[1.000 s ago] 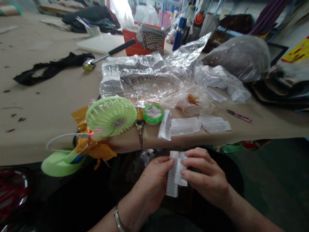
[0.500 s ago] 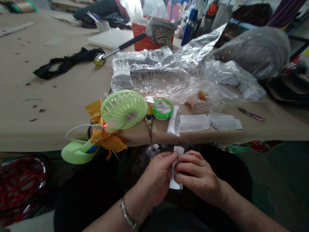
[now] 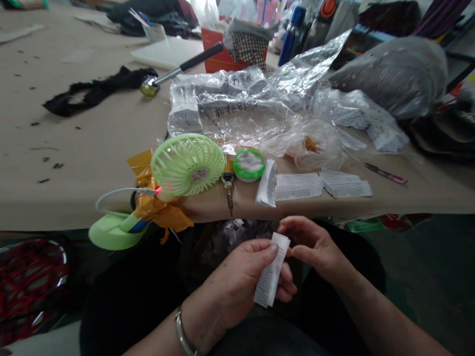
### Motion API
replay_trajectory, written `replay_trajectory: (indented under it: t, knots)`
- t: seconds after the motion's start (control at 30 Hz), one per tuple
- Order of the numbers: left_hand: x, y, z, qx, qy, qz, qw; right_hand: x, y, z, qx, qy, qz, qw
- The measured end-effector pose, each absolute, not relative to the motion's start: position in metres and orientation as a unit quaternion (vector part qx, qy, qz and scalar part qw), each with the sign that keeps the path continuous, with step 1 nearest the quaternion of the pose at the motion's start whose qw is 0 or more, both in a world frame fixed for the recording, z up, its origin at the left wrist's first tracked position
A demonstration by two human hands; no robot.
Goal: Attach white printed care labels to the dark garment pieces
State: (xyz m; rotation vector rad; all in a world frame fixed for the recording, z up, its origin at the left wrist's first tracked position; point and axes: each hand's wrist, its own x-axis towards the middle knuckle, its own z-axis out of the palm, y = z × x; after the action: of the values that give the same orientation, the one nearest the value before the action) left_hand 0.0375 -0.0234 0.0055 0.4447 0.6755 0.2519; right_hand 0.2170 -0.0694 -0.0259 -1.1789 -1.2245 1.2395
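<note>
Between the thumb and fingers of my left hand point(image 3: 250, 269) is a small stack of printed paper labels point(image 3: 272, 272), held upright over my lap, below the table edge. My right hand point(image 3: 315, 247) is just to the right of the labels, its thumb and fingers apart, fingertips close to the stack's upper right edge. On the table edge above lie a folded stack of labels point(image 3: 266, 184), a printed label pile point(image 3: 299, 186) and a fanned label pile point(image 3: 345, 184). Beside them stands a green round tub point(image 3: 249, 165) with white cotton-like stuff in it.
A green fan point(image 3: 188, 165) is taped at the table edge, near a soldering-iron-like tool point(image 3: 229, 193). Clear plastic bags point(image 3: 237, 111) cover the middle. Pink-handled thread snips point(image 3: 386, 173) lie right; a hammer-like tool point(image 3: 181, 69) and black cloth point(image 3: 100, 89) lie farther back.
My right hand has come off the labels and opened to the right. The label stack has tilted in my left hand, showing more of its printed face. The view has shifted slightly.
</note>
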Motion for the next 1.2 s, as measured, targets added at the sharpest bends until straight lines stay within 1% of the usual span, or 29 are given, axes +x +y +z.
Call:
replay_trajectory:
  t: [0.07, 0.13, 0.2, 0.43, 0.53, 0.6, 0.67, 0.77, 0.83, 0.9, 1.0, 1.07, 1.13, 1.2]
  knots:
    - [0.037, -0.026, 0.006, 0.222, 0.311, 0.117, 0.917, 0.218, -0.061, -0.029, -0.417, -0.436, 0.66, 0.449]
    - [0.037, -0.027, 0.007, 0.231, 0.307, 0.11, 0.917, 0.216, -0.055, -0.032, -0.363, -0.4, 0.731, 0.416]
    - [0.037, -0.029, 0.007, 0.241, 0.309, 0.104, 0.914, 0.213, -0.051, -0.035, -0.339, -0.385, 0.756, 0.408]
    - [0.036, -0.031, 0.004, 0.255, 0.336, 0.115, 0.899, 0.201, -0.051, -0.041, -0.312, -0.324, 0.779, 0.438]
    - [0.036, -0.031, 0.002, 0.261, 0.342, 0.129, 0.893, 0.199, -0.052, -0.041, -0.342, -0.341, 0.758, 0.437]
    - [0.036, -0.03, 0.0, 0.263, 0.349, 0.14, 0.889, 0.198, -0.055, -0.039, -0.384, -0.377, 0.716, 0.444]
    - [0.035, -0.029, 0.0, 0.265, 0.358, 0.151, 0.882, 0.197, -0.058, -0.032, -0.449, -0.441, 0.629, 0.457]
    - [0.032, -0.028, -0.001, 0.267, 0.375, 0.166, 0.872, 0.193, -0.062, -0.019, -0.535, -0.577, 0.43, 0.443]
    - [0.031, -0.028, -0.001, 0.265, 0.385, 0.171, 0.867, 0.19, -0.063, -0.011, -0.548, -0.652, 0.322, 0.414]
    - [0.03, -0.028, -0.001, 0.265, 0.394, 0.174, 0.863, 0.186, -0.063, -0.008, -0.541, -0.694, 0.264, 0.394]
    - [0.028, -0.028, -0.002, 0.262, 0.396, 0.179, 0.862, 0.182, -0.063, -0.008, -0.539, -0.711, 0.24, 0.382]
    - [0.027, -0.028, -0.002, 0.257, 0.396, 0.184, 0.862, 0.18, -0.063, -0.009, -0.551, -0.69, 0.255, 0.393]
    - [0.025, -0.028, -0.002, 0.262, 0.398, 0.193, 0.858, 0.178, -0.062, -0.011, -0.567, -0.64, 0.309, 0.416]
    - [0.022, -0.028, -0.001, 0.274, 0.405, 0.204, 0.848, 0.175, -0.059, -0.012, -0.575, -0.569, 0.391, 0.439]
